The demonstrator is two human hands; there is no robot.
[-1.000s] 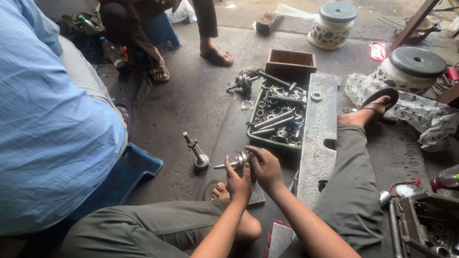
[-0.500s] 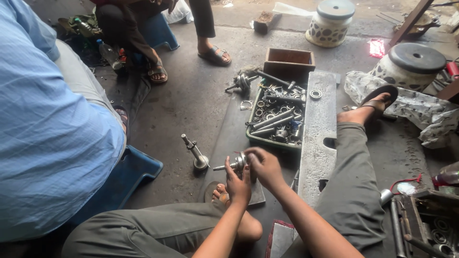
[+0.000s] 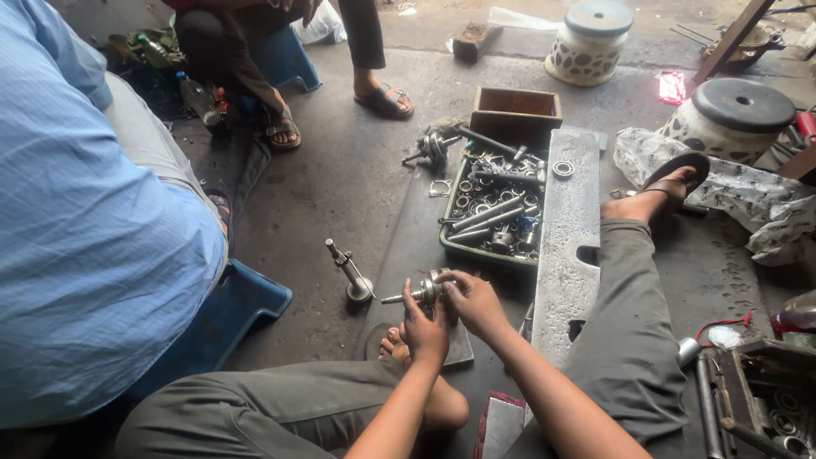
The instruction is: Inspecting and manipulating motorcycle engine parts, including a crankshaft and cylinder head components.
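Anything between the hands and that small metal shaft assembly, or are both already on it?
Nothing visible is in the way. The left hand and right hand both grip the metal shaft assembly directly, above the floor. The upright spindle stands apart to its left, and the parts tray lies beyond, clear of the hands.

A shaft assembly (image 3: pixel 418 294) sits between the fingers (image 3: pixel 442 289) of both hands. Left of the fingers, a spindle (image 3: pixel 350 274) stands on the floor (image 3: pixel 340 187). Beyond them lies a tray (image 3: pixel 495 217) of parts; right of them, a metal slab (image 3: pixel 565 246).
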